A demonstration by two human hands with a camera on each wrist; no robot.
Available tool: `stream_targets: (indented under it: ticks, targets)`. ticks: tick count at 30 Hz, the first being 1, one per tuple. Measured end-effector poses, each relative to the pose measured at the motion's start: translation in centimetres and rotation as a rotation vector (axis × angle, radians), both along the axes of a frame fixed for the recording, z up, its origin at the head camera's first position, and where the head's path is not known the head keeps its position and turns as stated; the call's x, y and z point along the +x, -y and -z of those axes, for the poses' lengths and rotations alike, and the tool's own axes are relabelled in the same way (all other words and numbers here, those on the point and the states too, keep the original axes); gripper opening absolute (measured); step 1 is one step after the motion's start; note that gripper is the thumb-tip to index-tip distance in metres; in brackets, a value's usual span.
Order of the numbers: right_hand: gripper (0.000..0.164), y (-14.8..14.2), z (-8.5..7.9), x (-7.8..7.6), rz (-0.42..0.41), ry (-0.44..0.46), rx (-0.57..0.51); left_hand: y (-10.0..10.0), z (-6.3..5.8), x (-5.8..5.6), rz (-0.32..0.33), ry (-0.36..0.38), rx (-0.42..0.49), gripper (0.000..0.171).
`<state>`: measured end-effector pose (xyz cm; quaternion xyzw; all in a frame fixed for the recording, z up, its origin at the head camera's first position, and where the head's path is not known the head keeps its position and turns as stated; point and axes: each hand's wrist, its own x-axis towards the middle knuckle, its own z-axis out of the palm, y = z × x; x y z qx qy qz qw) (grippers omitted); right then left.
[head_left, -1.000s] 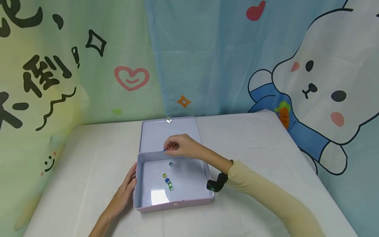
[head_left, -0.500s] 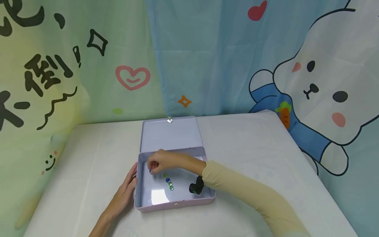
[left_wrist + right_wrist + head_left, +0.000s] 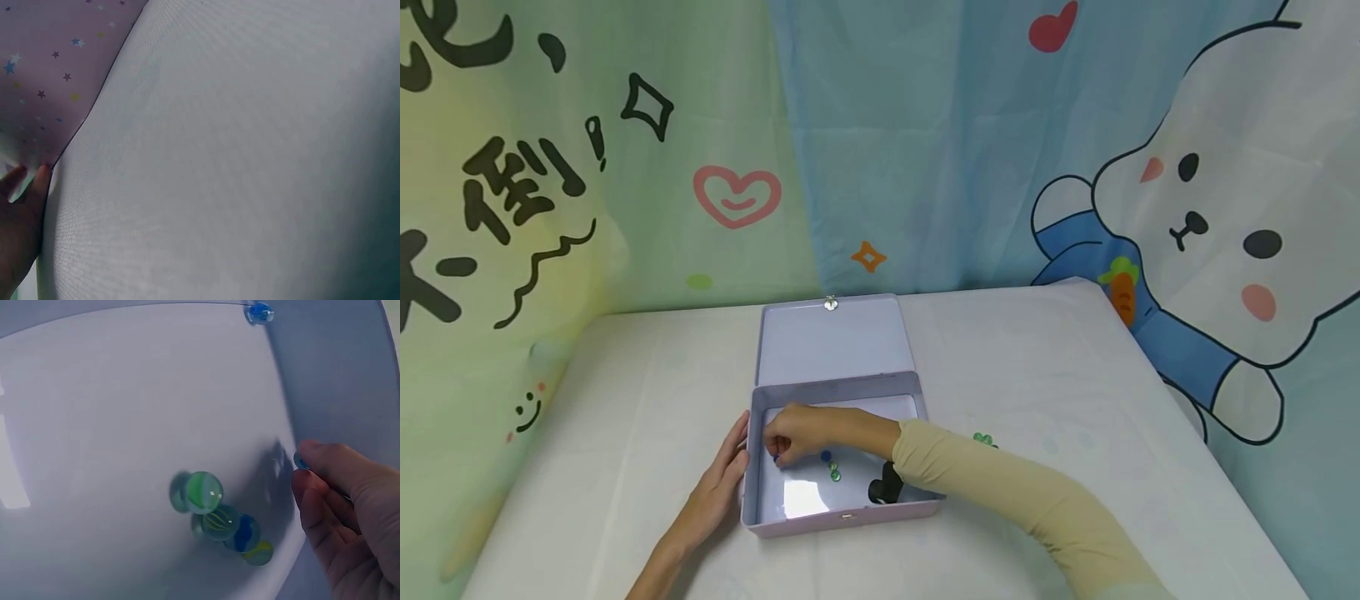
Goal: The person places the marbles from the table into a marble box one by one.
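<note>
A pale lilac box (image 3: 895, 511) stands with its lid (image 3: 833, 342) laid back behind it. My right hand (image 3: 801, 432) is inside, near the left wall, thumb and forefinger pinching a small blue marble (image 3: 300, 460). On the box floor lies a short row of marbles: green (image 3: 204, 492), yellow-striped (image 3: 220, 522), blue (image 3: 243, 533) and yellow-green (image 3: 258, 553). Another blue marble (image 3: 260, 313) sits in a corner of the box in the right wrist view. My left hand (image 3: 706, 500) rests against the outside of the left wall, its fingers extended.
Several green marbles (image 3: 982, 438) lie on the white tablecloth (image 3: 1037, 367) right of the box, partly behind the right sleeve (image 3: 1000, 475). A black wrist camera (image 3: 887, 485) hangs under the right wrist. A printed curtain (image 3: 880, 150) stands behind the table.
My right hand has come down from the back rim into the box, leftward and toward the front, with the blue marble in its fingers. My left hand has stayed in place.
</note>
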<state>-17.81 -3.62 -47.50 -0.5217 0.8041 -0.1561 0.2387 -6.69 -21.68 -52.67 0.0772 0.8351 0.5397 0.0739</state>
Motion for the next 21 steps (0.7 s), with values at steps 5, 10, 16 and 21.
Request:
stream_targets:
  ticks: [5, 10, 16, 21]
  targets:
    - [0.010, 0.10, 0.20, 0.09, 0.024, 0.014, 0.013, 0.02, -0.02, -0.03, 0.003, -0.014, -0.003, 0.054]
    - [0.010, 0.17, 0.16, 0.12, 0.039, 0.032, 0.013, 0.05, -0.24, -0.02, 0.005, -0.013, 0.006, 0.054]
    - [0.010, 0.13, 0.08, 0.04, 0.064, 0.043, 0.024, 0.07, -0.26, -0.05, 0.004, -0.024, 0.001, 0.055]
    - [0.012, -0.20, -0.08, -0.10, 0.067, 0.051, 0.026, 0.08, -0.08, -0.06, 0.002, -0.021, -0.006, 0.055]
